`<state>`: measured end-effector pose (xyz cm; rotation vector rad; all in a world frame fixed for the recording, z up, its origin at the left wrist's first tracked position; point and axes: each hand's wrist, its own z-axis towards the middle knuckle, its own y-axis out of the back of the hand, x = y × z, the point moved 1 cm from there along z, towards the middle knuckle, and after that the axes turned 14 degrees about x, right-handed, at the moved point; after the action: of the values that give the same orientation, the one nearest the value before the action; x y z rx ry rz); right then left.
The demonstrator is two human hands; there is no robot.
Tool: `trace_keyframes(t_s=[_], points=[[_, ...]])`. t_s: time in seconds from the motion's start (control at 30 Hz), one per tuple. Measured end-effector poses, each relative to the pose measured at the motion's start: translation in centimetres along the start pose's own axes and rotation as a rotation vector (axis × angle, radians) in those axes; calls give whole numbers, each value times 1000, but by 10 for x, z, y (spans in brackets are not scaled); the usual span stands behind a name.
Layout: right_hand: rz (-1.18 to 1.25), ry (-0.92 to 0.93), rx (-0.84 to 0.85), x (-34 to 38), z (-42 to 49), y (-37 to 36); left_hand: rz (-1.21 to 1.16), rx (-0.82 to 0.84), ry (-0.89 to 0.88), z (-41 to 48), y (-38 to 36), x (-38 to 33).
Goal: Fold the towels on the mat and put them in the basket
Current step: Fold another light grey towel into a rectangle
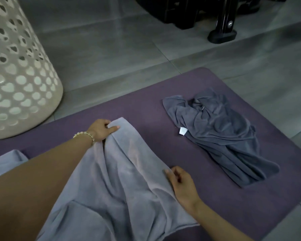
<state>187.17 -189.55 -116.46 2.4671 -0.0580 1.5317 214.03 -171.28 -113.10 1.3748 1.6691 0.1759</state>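
Head cam only, so 1 view, looking down at a purple mat (146,110) on a grey tiled floor (111,49).

The light lilac towel (122,180) is bunched up in long wrinkles on the near part of the mat, right in front of the person. The left hand (101,130) has the far corner of it, fingers curled round the edge with the thumb lying on top. There's a beaded bracelet (84,134) on that wrist. The right hand (181,185) is pinching the towel's right edge, fingers curled in.

A 2nd towel, the dark grey towel (215,136), sits crumpled on the far right part of the mat, well apart from both hands, with a little white tag (182,131) showing on its near-left side.

The cream basket (16,75), the kind with holes all over, stands on the floor at the left, just beside the mat's far edge. Can't see inside it from here. Some black stand (222,32) is on the floor at the top.
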Motion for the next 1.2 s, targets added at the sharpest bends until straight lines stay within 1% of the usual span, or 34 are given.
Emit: trace_keyframes(t_s=[0.1,0.17,0.23,0.3,0.33,0.4,0.43,0.5,0.57,0.63,0.77,0.83,0.97,1.13,1.2], points=[[13,56,-113,6,-1,36,58,-101,-154,9,4,-47],[16,93,-172,15,2,65,103,-155,-225,19,4,-88],[7,118,-236,21,7,91,18,-172,-275,30,-2,-126],[-19,99,-290,18,15,113,-86,-135,-311,41,-17,-150],[-47,68,-302,14,18,121,-81,-83,-304,45,-28,-156],[-113,-4,-300,1,24,134,-44,80,-229,44,-56,-157],[-144,-31,-289,-5,26,137,-28,146,-193,43,-70,-152],[-189,-56,-273,-13,28,138,41,186,-183,38,-93,-135],[-207,-66,-264,-13,28,139,98,148,-223,31,-102,-120],[-218,-61,-262,-8,26,138,67,105,-243,22,-100,-110],[-134,24,-282,17,25,133,13,89,-252,-1,-77,-82],[-148,79,-246,34,30,125,19,79,-250,-17,-57,-63],[-263,151,-116,69,50,70,49,56,-137,-62,-8,-8],[-328,159,168,95,63,-45,56,94,76,-135,40,87],[-385,151,285,110,64,-92,75,77,133,-166,58,124]])
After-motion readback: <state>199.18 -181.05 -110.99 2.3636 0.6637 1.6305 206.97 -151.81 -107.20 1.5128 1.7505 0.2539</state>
